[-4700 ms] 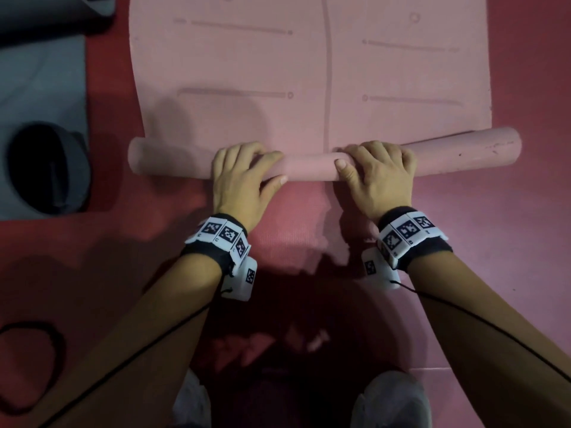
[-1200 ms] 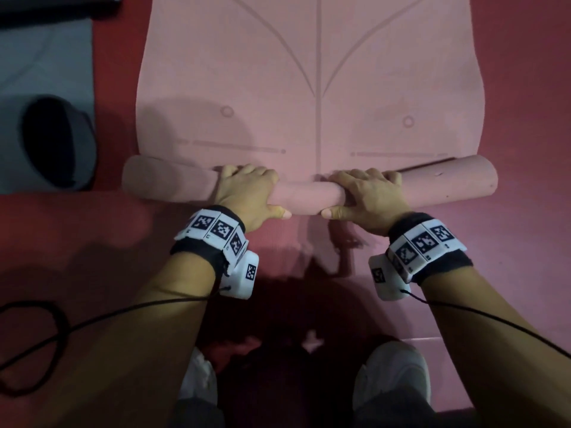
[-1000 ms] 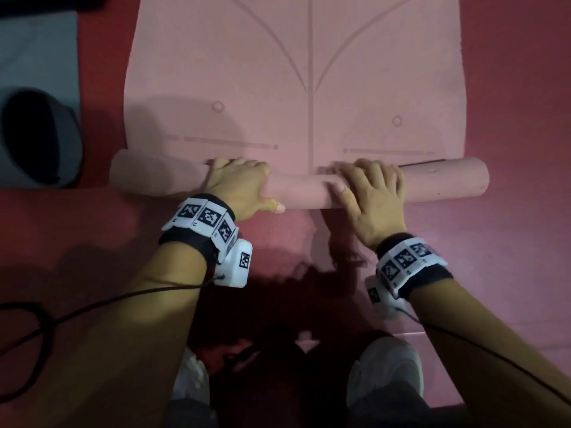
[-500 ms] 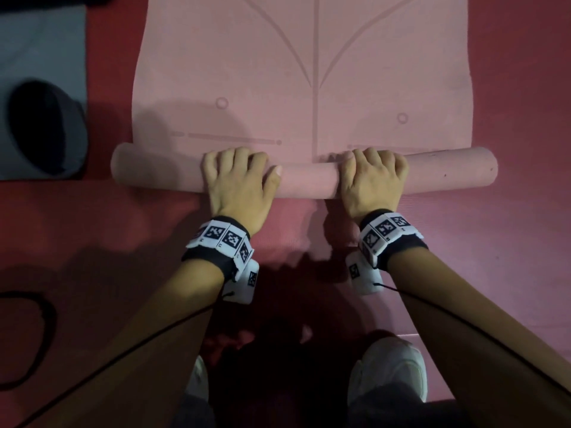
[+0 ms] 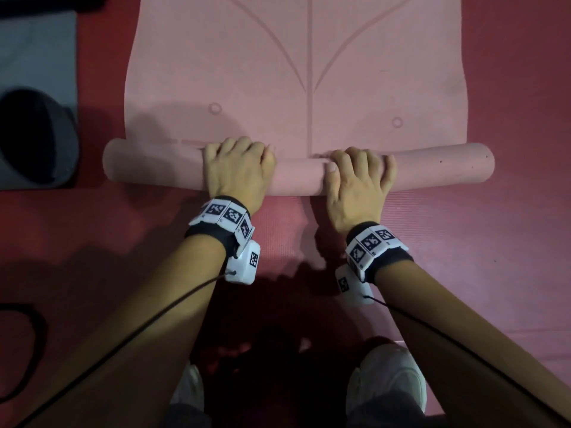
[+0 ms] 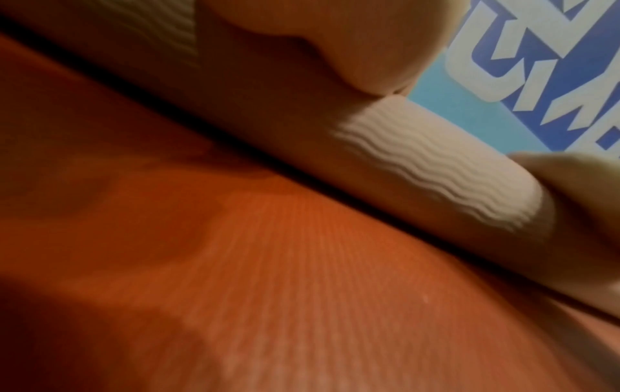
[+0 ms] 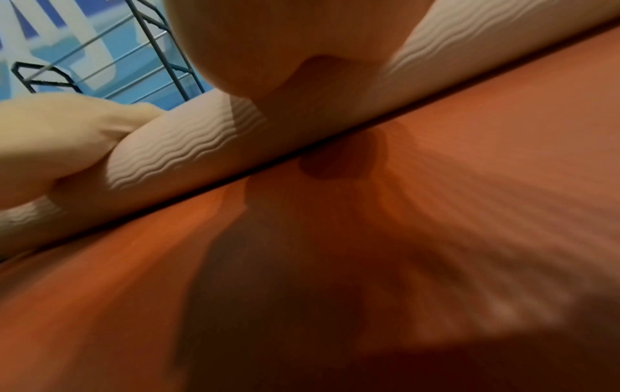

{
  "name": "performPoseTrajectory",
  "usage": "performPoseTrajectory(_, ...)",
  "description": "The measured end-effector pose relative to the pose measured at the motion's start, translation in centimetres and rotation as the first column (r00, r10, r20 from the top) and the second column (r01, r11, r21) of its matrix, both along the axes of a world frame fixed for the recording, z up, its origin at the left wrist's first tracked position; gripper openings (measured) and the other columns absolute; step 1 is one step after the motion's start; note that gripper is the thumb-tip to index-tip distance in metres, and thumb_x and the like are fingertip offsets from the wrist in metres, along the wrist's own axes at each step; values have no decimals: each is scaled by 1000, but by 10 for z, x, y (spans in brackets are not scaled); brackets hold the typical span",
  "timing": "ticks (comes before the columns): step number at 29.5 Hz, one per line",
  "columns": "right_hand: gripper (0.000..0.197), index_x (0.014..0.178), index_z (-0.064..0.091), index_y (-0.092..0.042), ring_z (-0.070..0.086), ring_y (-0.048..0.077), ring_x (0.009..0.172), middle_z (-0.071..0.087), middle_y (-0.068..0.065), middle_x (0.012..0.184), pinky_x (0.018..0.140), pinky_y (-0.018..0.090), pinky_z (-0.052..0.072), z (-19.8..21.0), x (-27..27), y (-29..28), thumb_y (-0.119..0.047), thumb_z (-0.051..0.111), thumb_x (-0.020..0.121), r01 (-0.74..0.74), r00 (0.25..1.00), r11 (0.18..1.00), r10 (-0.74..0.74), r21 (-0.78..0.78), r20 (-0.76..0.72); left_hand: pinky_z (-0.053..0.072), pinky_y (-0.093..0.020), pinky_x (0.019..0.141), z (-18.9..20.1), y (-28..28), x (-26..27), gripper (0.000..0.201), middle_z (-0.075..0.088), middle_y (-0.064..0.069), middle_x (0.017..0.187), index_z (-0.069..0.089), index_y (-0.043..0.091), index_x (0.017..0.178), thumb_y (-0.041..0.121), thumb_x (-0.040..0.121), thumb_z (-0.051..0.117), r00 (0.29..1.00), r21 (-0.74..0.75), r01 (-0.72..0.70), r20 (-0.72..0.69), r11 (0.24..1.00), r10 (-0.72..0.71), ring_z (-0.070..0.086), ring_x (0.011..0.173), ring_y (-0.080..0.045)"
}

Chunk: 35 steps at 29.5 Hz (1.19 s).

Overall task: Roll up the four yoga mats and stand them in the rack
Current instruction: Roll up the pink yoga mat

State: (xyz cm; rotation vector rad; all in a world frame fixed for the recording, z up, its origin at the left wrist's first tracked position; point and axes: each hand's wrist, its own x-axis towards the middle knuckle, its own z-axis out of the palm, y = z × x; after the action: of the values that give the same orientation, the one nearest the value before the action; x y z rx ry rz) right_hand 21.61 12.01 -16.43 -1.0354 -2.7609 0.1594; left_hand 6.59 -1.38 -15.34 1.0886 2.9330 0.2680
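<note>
A pink yoga mat point(image 5: 309, 72) lies on the red floor mat, its near end wound into a roll point(image 5: 438, 168) that runs left to right. My left hand point(image 5: 239, 162) and right hand point(image 5: 358, 168) sit side by side on the roll's middle, fingers curled over its top. The left wrist view shows the ribbed roll point(image 6: 419, 159) under my palm, with the right hand point(image 6: 570, 180) further along it. In the right wrist view the roll point(image 7: 188, 148) crosses the frame and the left hand point(image 7: 50, 138) grips it. A black wire rack point(image 7: 100, 53) stands behind.
A dark grey rolled mat point(image 5: 31, 140) lies at the left on a flat grey mat point(image 5: 37, 50). Red floor matting point(image 5: 479, 257) surrounds the pink mat. My white shoes point(image 5: 386, 384) are below my arms, and a black cable loop point(image 5: 31, 329) lies at the lower left.
The roll has moved forward and now covers the mat's printed horizontal lines. Both hands have re-set on top of it, the left thumb now tucked out of sight.
</note>
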Motion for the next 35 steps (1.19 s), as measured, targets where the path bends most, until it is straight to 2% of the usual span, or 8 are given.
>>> performPoseTrajectory(6,42,101,63,-23,53,28,109,63,-3,102,114,52,21,6,-24,11,-38,24,103,43,998,999,-43,13,39,27,-49,108,-4,-14,18,26,61,0,114,64,22,109,31,98,42,994,155,-15,-108,988,32,51,110,-27)
performPoseTrajectory(10,48,98,68,-22,55,30,107,67,-1,100,113,51,22,11,-32,17,-39,23,101,64,997,997,-63,-30,33,27,-47,105,-4,-7,11,31,62,1,106,63,21,102,33,101,34,995,79,-8,-103,997,16,52,103,-26)
performPoseTrajectory(14,36,118,65,-22,49,27,124,61,1,122,118,49,18,7,-13,15,-36,35,104,10,992,1000,-12,-19,-125,29,-45,94,6,14,-8,37,67,-3,88,64,17,84,29,98,32,997,4,-62,-43,998,62,55,87,-28)
performPoseTrajectory(17,41,136,55,-22,38,25,138,53,0,137,121,49,9,0,-3,11,-38,32,106,-16,995,1000,14,-20,-95,30,-44,91,13,26,-20,40,69,-4,91,65,16,82,28,97,29,997,-102,-52,55,993,58,58,89,-28)
performPoseTrajectory(20,42,127,59,-22,43,26,131,57,-1,128,119,50,15,1,-14,20,-41,28,105,-17,998,1000,16,-6,-53,31,-44,93,14,25,-23,44,68,-4,99,68,16,91,32,100,28,996,-104,-50,65,993,57,57,96,-28)
performPoseTrajectory(26,43,101,64,-23,52,28,109,64,-1,102,110,48,26,7,-42,36,-40,25,100,16,1000,1000,-16,17,-10,22,-48,113,-6,-1,-4,34,60,1,119,62,21,119,33,102,35,995,113,18,-100,993,-6,50,115,-25)
performPoseTrajectory(29,43,105,65,-22,52,29,111,64,0,107,112,48,24,8,-42,39,-40,27,101,-10,999,1000,10,-6,-43,28,-45,104,-5,9,-15,34,64,2,104,65,22,106,33,101,33,994,115,25,-104,993,-13,53,103,-25)
performPoseTrajectory(35,42,136,56,-21,39,26,138,53,3,139,121,47,9,-4,-25,29,-39,37,104,-70,984,997,67,-17,-168,25,-43,96,4,36,-40,42,67,-4,88,63,17,84,29,95,25,1000,-23,-17,-14,1000,17,57,91,-30)
